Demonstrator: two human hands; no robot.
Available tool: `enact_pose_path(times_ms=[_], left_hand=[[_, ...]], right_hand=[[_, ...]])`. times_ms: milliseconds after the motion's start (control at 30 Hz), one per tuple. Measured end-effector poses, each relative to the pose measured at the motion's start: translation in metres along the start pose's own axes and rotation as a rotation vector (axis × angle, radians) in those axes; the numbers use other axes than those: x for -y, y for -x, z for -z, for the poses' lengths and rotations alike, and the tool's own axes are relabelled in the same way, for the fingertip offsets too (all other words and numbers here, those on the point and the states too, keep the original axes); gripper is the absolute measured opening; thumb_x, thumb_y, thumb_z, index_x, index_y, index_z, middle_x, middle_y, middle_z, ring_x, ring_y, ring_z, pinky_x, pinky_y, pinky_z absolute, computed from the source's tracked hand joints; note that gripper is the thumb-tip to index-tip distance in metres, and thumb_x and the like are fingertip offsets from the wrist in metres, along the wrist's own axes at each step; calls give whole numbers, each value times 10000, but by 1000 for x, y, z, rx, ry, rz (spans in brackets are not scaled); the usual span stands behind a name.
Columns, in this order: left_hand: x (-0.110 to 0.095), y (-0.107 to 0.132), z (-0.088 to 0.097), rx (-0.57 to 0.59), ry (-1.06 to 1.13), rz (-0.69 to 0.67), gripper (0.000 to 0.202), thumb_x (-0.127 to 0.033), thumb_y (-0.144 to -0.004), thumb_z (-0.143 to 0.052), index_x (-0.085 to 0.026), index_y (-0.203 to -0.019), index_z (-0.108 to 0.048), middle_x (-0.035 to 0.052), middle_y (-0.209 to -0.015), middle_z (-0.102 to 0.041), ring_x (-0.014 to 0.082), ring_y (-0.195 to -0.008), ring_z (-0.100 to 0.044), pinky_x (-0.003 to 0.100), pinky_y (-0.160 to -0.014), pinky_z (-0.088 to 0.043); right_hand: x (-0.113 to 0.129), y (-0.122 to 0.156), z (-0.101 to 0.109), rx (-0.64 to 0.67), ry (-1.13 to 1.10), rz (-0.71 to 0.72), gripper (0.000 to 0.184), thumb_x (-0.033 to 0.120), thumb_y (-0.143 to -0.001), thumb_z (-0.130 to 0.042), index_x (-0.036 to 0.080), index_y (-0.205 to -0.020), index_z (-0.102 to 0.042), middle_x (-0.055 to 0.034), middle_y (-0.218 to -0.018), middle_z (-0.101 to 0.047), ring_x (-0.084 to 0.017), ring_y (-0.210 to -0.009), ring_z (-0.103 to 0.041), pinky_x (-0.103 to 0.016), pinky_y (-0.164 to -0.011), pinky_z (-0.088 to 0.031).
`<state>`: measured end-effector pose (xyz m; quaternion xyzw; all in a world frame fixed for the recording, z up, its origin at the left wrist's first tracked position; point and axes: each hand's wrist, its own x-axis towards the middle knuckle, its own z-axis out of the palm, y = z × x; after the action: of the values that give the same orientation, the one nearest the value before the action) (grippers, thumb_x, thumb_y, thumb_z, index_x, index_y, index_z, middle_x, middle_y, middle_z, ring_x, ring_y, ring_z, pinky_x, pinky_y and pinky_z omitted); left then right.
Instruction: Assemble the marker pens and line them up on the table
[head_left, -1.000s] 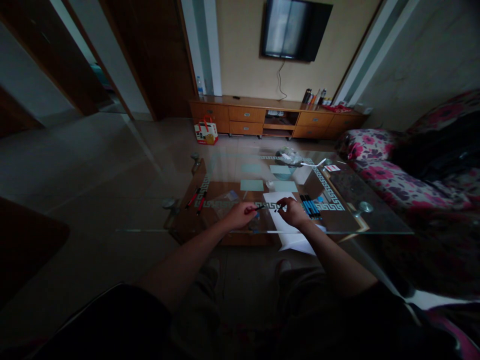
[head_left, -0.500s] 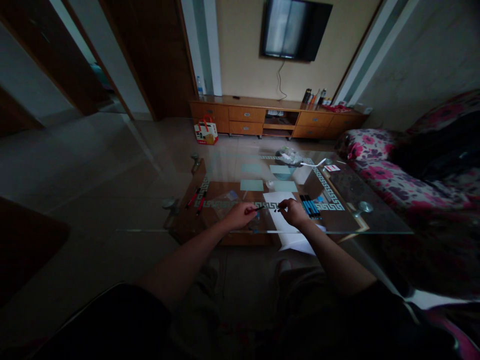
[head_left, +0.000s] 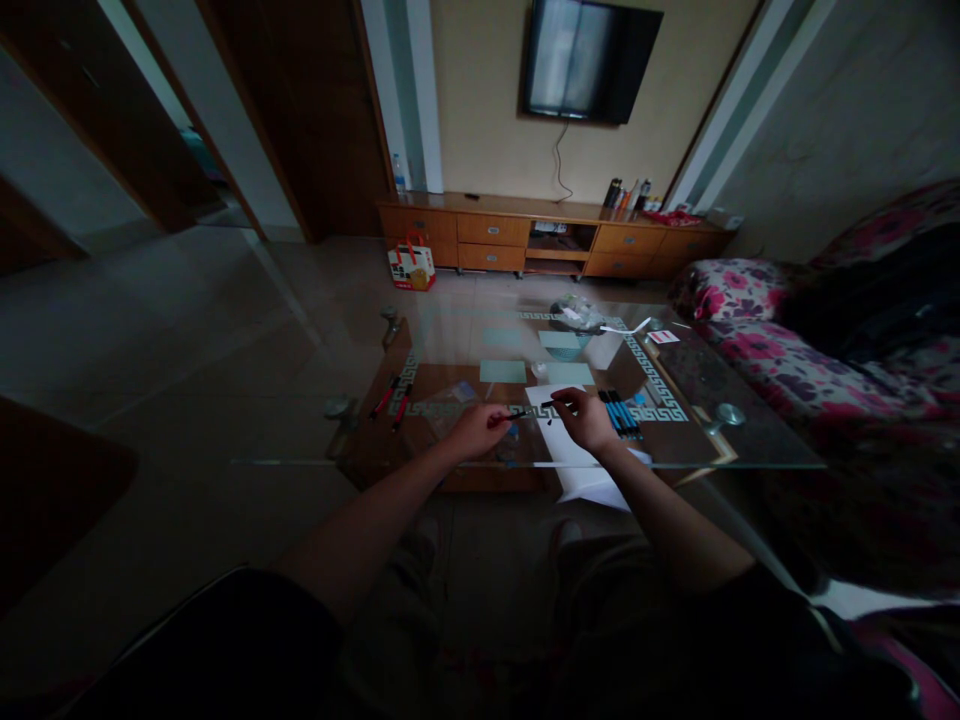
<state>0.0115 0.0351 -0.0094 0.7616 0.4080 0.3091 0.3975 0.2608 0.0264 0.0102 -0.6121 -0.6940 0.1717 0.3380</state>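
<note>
Left hand (head_left: 481, 431) pinches slim red-and-black pen (head_left: 513, 416); right hand (head_left: 585, 420) has fingertips closed on short black piece (head_left: 549, 404), both over clear glass tabletop (head_left: 765, 448). Risk: tiny pinch area, so black piece could slip, roll off.

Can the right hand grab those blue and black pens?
Probably yes: the blue and black pens lie just beside the right hand, and I see nothing between them. It pinches a small dark piece, though, so it may need freeing first.
</note>
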Motion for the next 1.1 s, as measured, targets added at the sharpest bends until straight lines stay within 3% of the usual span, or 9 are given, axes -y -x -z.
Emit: enact_pose_path(times_ms=[233, 533, 1100], left_hand=[[0, -1, 2, -45, -35, -20, 207, -293, -869, -573, -138, -912, -703, 54, -834, -701, 161, -755, -631, 245, -695, -461], [3, -1, 0, -40, -33, -30, 206, -284, -860, -581, -131, -919, -704, 50, -806, -699, 153, -721, -627, 240, -674, -465], [0, -1, 0, -19, -7, -18, 223, -292, -870, -572, -129, -943, -707, 54, -829, -708, 156, -730, -639, 244, -682, -477]], right_hand=[[23, 7, -1, 30, -103, 141, 215, 293, -912, -561, 183, -1047, -687, -75, -976, -734, -166, -730, -668, -290, -715, -531], [13, 6, -9, 51, -101, 183, 222, 318, -913, -571, 189, -1053, -685, -70, -959, -729, -150, -698, -650, -268, -680, -522], [18, 7, -7, 48, -119, 186, 220, 299, -921, -552, 184, -1052, -686, -74, -969, -725, -154, -722, -654, -268, -692, -523]])
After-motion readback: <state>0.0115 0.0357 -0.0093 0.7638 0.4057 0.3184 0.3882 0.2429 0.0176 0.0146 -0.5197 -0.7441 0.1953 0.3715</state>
